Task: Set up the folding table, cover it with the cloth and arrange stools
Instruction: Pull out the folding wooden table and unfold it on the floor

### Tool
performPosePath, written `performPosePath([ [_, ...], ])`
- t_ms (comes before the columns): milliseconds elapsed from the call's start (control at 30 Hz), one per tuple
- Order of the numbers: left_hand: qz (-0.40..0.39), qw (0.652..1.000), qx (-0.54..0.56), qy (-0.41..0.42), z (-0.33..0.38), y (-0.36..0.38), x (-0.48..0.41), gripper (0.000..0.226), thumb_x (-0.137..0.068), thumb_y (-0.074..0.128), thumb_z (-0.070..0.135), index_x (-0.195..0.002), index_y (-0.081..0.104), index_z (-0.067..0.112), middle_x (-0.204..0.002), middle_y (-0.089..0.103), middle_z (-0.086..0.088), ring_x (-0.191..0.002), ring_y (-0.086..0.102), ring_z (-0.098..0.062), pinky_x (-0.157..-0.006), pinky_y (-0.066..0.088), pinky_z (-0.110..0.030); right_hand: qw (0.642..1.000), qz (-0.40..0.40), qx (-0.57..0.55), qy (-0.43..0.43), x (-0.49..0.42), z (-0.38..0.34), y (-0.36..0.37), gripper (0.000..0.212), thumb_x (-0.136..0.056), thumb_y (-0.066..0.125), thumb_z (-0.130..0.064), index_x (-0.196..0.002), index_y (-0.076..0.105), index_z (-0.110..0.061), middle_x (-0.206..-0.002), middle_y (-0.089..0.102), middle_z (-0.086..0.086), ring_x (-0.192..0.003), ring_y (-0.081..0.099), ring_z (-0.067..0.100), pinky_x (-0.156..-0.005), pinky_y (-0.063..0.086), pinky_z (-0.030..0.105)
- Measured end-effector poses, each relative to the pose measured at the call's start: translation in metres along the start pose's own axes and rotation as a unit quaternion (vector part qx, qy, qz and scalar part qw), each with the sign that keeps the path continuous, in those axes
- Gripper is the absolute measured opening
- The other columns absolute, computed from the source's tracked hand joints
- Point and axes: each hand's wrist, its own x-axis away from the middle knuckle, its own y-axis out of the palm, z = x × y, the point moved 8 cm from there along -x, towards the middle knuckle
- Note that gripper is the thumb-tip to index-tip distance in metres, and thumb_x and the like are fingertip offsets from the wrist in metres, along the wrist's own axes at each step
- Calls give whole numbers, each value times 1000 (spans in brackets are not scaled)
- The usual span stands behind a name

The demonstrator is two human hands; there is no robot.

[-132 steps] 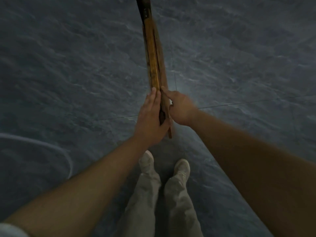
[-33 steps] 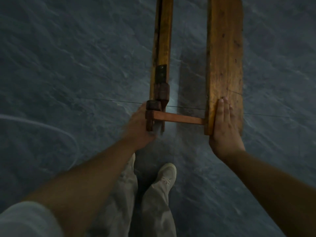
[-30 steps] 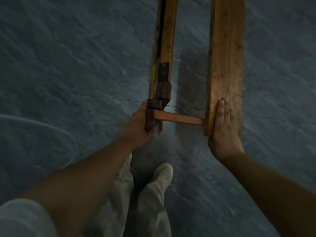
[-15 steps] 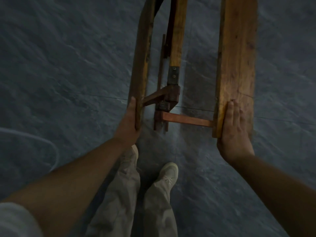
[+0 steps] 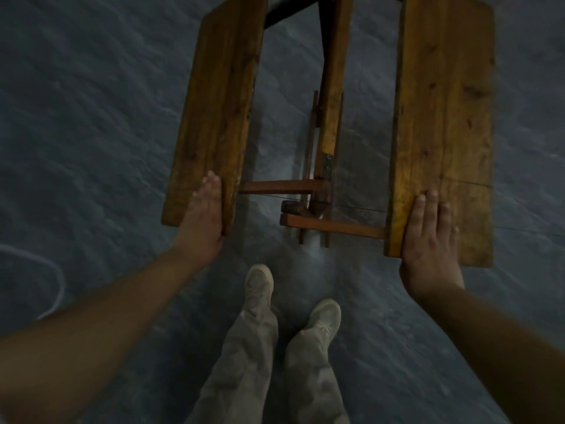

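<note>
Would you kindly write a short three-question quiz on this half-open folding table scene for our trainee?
1. True or false: the right hand rests flat on the right panel.
2. What joins each panel to the centre post? A rope; B wooden brace; C chain.
3. Which panel does the left hand touch?
Key: 1 true; 2 B; 3 the left panel.

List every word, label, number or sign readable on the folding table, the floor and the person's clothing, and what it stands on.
No readable text anywhere in this view.
folding table: bare wood grain and knots, no label.
metal bracket: two screws, no stamp visible.
shoes and trousers: no logo visible; the picture is dim.
floor: veined surface, no markings.
</note>
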Motion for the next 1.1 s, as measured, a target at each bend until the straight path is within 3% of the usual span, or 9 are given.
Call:
performPosePath([
  [100,-40,994,-102,-24,-17,-12,3,114,-92,65,33,-148,-26,-8,-161,-23,-28,-153,-13,-38,-125,3,-46,999,-4,37,2,3,-14,-9,114,-81,65,-2,-151,-24,-5,-161,-25,18,-149,-15,42,-118,13,65],
  [267,-4,990,-137,-19,-29,-38,10,102,-88,60,7,-152,-18,-6,-163,-15,-27,-154,-7,-38,-124,8,-51,995,-18,99,-7,6,-38,-20,111,-83,63,-9,-150,-25,1,-158,-31,22,-147,-24,39,-117,11,67],
  [433,35,987,-158,-6,-32,-55,17,97,-90,55,-1,-152,-21,-3,-165,-6,-28,-154,-1,-39,-124,10,-53,992,-32,118,2,12,-55,-32,112,-83,65,-8,-150,-25,1,-158,-31,22,-147,-24,40,-117,13,67],
  [567,52,986,-156,11,-24,-64,18,114,-81,64,0,-150,-28,-1,-164,-5,-29,-153,2,-42,-123,14,-56,990,-42,138,6,17,-61,-42,110,-85,63,-12,-149,-26,2,-156,-32,24,-147,-23,42,-115,15,68],
  [733,28,985,-169,6,-1,-67,15,133,-75,79,11,-148,-32,-3,-160,-23,-28,-153,-5,-43,-123,12,-58,987,-56,151,26,23,-60,-52,114,-85,65,-16,-146,-30,4,-154,-35,26,-146,-25,44,-114,14,70],
  [933,19,983,-184,12,36,-70,4,141,-74,84,27,-148,-31,-4,-157,-31,-28,-153,-8,-43,-121,1,-57,988,-56,140,42,30,-48,-57,108,-88,61,-16,-147,-27,4,-156,-32,27,-146,-23,45,-113,14,71],
  [1100,14,980,-192,45,69,-73,-7,127,-84,74,27,-146,-32,-5,-161,-17,-31,-153,-5,-45,-123,4,-60,987,-79,118,70,44,-26,-51,109,-91,62,-19,-146,-28,5,-154,-35,28,-145,-26,46,-114,13,70],
])
